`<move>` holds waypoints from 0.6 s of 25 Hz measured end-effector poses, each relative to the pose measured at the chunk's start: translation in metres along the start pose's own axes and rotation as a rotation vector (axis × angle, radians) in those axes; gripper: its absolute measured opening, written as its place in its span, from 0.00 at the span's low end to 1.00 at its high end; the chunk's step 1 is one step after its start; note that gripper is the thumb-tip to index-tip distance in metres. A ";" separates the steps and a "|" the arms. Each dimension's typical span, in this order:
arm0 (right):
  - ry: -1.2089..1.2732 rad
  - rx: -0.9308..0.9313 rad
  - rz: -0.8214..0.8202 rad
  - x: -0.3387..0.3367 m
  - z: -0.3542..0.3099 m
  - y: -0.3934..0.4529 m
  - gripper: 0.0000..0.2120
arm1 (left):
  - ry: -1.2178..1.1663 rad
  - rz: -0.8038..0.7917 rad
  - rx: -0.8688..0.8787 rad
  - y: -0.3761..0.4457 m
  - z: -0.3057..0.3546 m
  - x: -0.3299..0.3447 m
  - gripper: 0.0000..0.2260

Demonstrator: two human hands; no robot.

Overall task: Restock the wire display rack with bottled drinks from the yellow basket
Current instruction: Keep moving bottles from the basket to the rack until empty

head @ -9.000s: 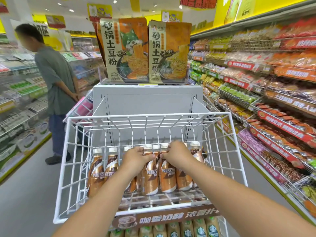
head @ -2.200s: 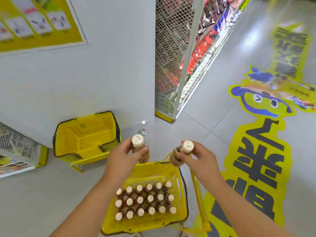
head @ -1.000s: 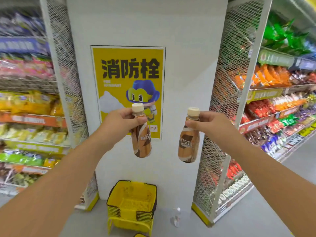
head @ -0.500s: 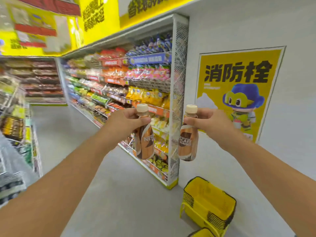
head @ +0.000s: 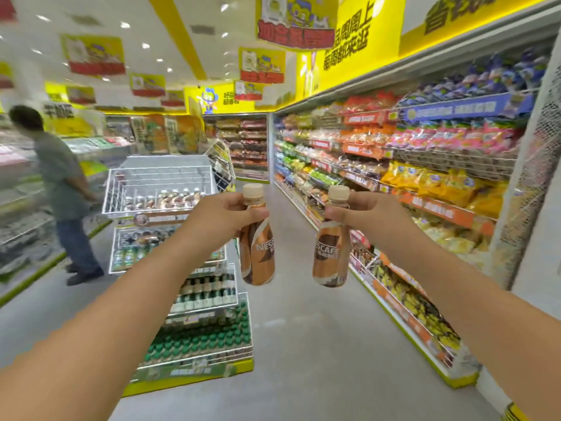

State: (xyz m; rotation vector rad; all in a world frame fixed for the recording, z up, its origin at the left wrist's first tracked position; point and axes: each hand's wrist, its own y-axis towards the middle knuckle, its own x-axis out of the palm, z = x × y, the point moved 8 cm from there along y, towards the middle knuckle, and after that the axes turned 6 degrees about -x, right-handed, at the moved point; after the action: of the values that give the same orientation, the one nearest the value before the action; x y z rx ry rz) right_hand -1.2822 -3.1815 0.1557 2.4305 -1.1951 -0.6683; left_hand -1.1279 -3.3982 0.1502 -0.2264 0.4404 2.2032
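Head view: a shop aisle, both arms stretched forward, a bottle hanging upright from each hand.
Left grip: the left hand (head: 226, 215) has fingers and thumb curled round the neck of the left bottle (head: 257, 244), just under its cap.
Right grip: the right hand (head: 362, 215) pinches the neck of the right bottle (head: 331, 247) the same way, fingers wrapped below the cap.
Bottles: two small coffee drinks with beige screw caps and brown-and-tan sleeves printed in pale lettering; they hang side by side, apart, not touching.
Wire display rack (head: 161, 189): a white wire stand to the left of the hands, well ahead of them; its top basket already holds a row of capped bottles along the front edge, with tiers of other bottles below.
Yellow basket: not in sight.
Step in hand: carrying the pair to the rack, I judge.
Doing it well: keep both bottles vertical and separated; bring them over the top basket's front rim, lower them bottom-first into a gap beside the standing row, labels outward, and release only once each base sits flat on the wire.
Risk: a neck-only hold lets a bottle swing and knock its neighbours over.
Bystander: a person (head: 60, 189) stands beyond the rack's left side.
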 end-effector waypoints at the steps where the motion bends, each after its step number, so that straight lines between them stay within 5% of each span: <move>1: 0.020 -0.008 -0.029 0.034 -0.003 0.013 0.09 | 0.019 0.030 -0.003 0.003 -0.010 -0.033 0.08; 8: 0.117 -0.067 -0.158 0.230 -0.027 0.093 0.11 | 0.113 0.179 -0.053 0.027 -0.056 -0.222 0.09; 15: 0.088 -0.072 -0.292 0.351 -0.007 0.176 0.10 | 0.137 0.293 -0.096 0.079 -0.112 -0.324 0.08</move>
State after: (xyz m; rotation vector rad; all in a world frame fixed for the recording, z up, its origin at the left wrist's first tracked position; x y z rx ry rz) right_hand -1.2042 -3.5668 0.1588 2.5686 -0.7755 -0.6640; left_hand -0.9887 -3.7213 0.1657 -0.3873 0.4678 2.5089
